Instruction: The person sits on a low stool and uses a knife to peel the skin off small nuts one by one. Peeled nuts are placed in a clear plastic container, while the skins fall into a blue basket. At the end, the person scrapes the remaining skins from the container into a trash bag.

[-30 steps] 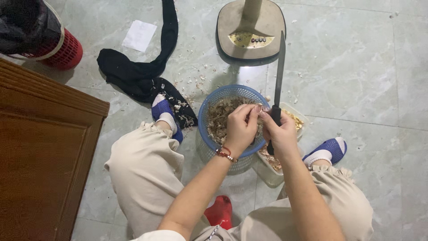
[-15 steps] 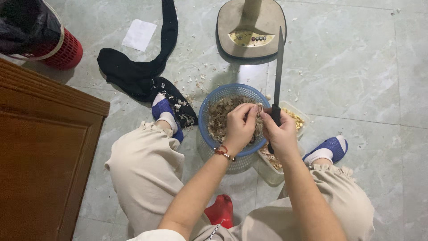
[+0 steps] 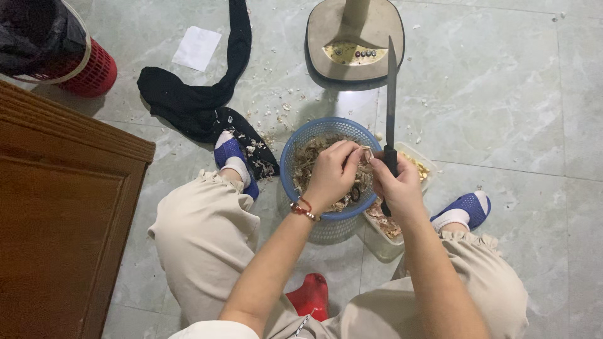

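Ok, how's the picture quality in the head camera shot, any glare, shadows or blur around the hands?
Head view: sharp overall, no motion blur on the left hand or right hand; soft glare on the glossy floor tiles near the fan base; a mild shadow falls under the blue basket; the knife blade reads dark; the small thing pinched between the fingers is too tiny to identify.

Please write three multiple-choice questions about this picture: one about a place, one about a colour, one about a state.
1. Where is the blue basket?
A. on the wooden cabinet
B. on the floor between the feet
C. on the fan base

2. What colour are the slippers?
A. blue
B. green
C. yellow

3. How is the knife held?
A. lying flat on the floor
B. blade pointing away from the person
C. stuck in the basket

Answers: 1 B, the basket stands between both feet. 2 A, both are blue. 3 B, the right hand grips the handle.
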